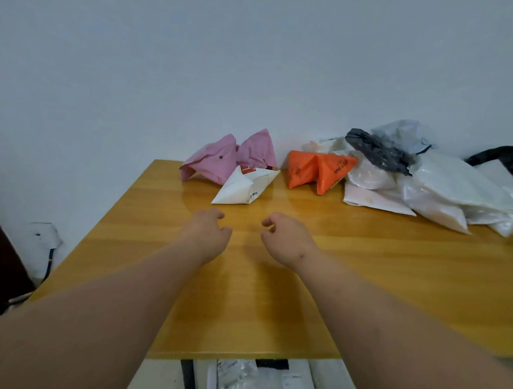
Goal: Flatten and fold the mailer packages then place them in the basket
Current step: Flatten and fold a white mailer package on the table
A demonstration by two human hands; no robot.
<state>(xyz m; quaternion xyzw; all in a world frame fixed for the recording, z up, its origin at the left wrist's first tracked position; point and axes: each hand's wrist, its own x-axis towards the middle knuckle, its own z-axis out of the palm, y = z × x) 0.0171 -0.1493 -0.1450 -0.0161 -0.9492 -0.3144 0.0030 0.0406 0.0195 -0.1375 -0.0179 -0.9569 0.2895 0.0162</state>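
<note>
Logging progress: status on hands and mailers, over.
Left hand and right hand empty, loosely curled, above table. White mailer nearest, untouched. Pink, orange, pile behind. Path clear.

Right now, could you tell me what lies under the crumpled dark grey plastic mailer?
The dark grey mailer lies on a pile of white plastic mailers, beside the orange one. What is deeper in the pile is covered.

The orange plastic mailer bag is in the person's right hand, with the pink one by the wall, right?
Not quite. The head view shows the orange plastic mailer bag lying on the wooden table; the right hand holds nothing. The pink mailer bag is by the wall.
</note>
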